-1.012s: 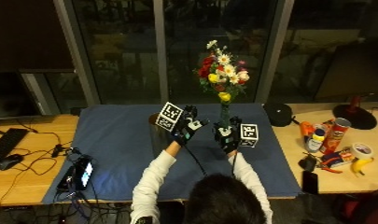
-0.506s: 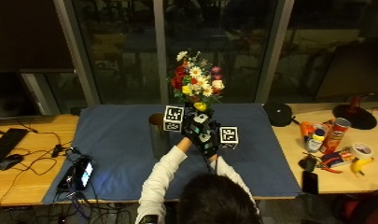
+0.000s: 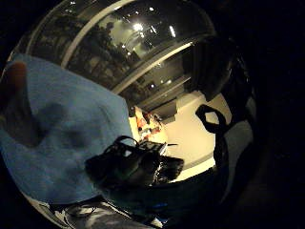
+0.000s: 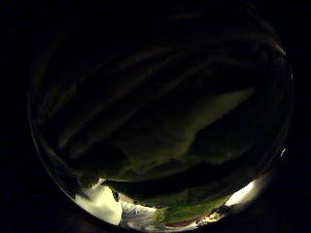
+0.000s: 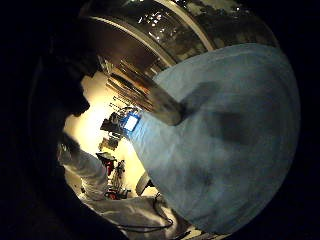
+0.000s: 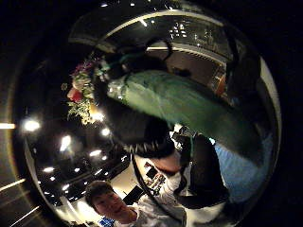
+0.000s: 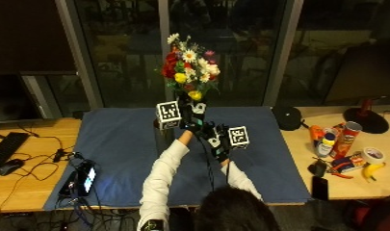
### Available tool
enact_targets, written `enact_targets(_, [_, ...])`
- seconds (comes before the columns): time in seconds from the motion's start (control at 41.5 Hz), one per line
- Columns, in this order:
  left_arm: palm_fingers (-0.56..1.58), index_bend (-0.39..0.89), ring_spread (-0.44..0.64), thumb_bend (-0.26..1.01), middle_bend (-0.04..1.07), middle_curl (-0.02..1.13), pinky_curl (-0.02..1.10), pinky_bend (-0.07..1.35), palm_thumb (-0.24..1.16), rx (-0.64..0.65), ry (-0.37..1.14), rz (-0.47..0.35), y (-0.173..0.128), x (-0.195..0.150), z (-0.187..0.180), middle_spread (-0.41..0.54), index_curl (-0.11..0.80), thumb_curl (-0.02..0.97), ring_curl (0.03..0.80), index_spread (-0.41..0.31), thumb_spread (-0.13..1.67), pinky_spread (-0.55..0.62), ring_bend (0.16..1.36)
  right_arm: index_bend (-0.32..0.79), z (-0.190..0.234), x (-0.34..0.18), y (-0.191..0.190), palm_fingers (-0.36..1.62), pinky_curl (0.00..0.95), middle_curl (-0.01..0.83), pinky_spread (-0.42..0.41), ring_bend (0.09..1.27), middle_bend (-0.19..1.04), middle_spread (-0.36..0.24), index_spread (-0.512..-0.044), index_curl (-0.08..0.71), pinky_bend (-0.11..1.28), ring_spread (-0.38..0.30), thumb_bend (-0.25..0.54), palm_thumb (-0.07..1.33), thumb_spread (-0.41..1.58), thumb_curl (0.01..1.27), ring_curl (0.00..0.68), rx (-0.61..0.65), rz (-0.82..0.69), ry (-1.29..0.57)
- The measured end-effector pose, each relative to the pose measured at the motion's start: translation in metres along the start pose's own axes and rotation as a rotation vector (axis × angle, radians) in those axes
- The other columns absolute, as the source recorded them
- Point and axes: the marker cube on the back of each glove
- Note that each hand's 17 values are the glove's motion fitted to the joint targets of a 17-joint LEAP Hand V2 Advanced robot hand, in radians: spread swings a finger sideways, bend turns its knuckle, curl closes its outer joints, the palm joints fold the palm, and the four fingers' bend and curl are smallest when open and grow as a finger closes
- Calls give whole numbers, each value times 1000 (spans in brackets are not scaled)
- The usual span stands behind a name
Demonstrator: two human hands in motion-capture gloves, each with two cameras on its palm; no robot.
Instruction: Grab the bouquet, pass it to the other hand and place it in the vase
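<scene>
Right hand [image 7: 218, 140]: centre of the outside view, just right of and below the left hand. Whether its fingers are curled or straight cannot be told. Its thumb-side palm view shows the green stems [image 6: 189, 106] close by, passing across the frame.
Left hand [image 7: 193, 119]: centre of the outside view, raised above the cloth, fingers wrapped round the bouquet's stems below the flower heads. Its thumb-side palm view is filled with dark green leaf [image 4: 184, 131].
Bouquet [image 7: 188, 70]: upright, upper centre of the outside view, red, yellow and white blooms against the dark window.
Vase [image 7: 161, 137]: dark, standing on the cloth just left of the left forearm, below the bouquet; the stems' relation to its mouth cannot be told.
Blue cloth [image 7: 117, 154]: covers the middle of the wooden table [image 7: 28, 144].
Right side of table: crisp tube [image 7: 343, 139], banana [image 7: 369, 171], tape roll [image 7: 374, 155].
</scene>
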Motion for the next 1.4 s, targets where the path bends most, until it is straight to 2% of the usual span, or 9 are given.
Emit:
enact_targets(0.048, [1331,357,-349,15,689,527,410,618,922,21,-59,-100,-11,9,-7,-286,349,636,418,-233,326,-348,771,215,-3,-2,2,1018,426,504,-199,725,546,-139,-238,509,596,-186,-54,809,619,678,450,8,95,-65])
enact_targets(0.241, [1316,304,-359,-19,697,535,424,622,942,121,-129,-64,-57,68,-37,-302,385,683,438,-244,261,-357,764,147,-26,-16,-2,756,396,448,-81,540,406,-134,-289,453,472,-167,-34,738,822,627,400,25,124,13])
enact_targets(0.313, [1311,284,-359,-21,700,538,426,615,948,158,-140,-36,-69,83,-46,-304,397,698,444,-246,243,-360,764,165,-32,-19,-5,609,381,422,-49,423,334,-140,-324,436,451,-148,-23,749,865,615,359,3,57,69])
enact_targets(0.458, [1314,263,-360,-27,699,541,431,606,950,260,-210,12,-101,113,-73,-305,421,722,450,-260,220,-360,746,137,-44,-16,-20,432,366,389,-12,343,234,-146,-376,398,427,-123,-27,743,918,592,330,-71,-236,212])
enact_targets(0.578, [1332,252,-363,-55,684,539,439,627,887,295,-252,-17,-119,127,-96,-314,443,728,453,-280,257,-376,739,140,-47,-15,-9,345,345,377,14,296,211,-142,-399,366,389,-101,-35,706,947,571,307,-47,125,168])
enact_targets(0.915, [1329,241,-368,-28,671,541,447,626,889,283,-284,-85,-137,91,-129,-319,504,763,461,-279,298,-383,726,239,-54,-22,-10,481,298,364,49,192,201,-129,-379,377,254,-81,-42,663,1008,527,271,-34,289,82])
enact_targets(1.036, [1329,232,-369,-33,670,542,448,623,885,276,-314,-96,-132,71,-134,-320,521,772,464,-280,297,-381,723,239,-59,-1,-17,506,295,366,53,178,197,-126,-367,387,212,-82,-31,643,1037,507,268,-31,68,177])
enact_targets(1.132, [1330,225,-369,-32,669,543,449,621,886,278,-329,-105,-132,51,-137,-320,533,778,466,-280,299,-380,721,230,-59,-1,-10,514,296,365,54,171,192,-124,-362,390,195,-83,-28,635,1050,494,263,-29,173,173])
enact_targets(1.397, [1329,206,-370,-32,667,546,450,614,886,263,-308,-140,-130,24,-142,-321,562,793,470,-280,307,-380,718,239,-60,-3,-5,558,282,366,55,170,202,-118,-350,397,158,-88,-23,638,1070,468,251,-26,211,149])
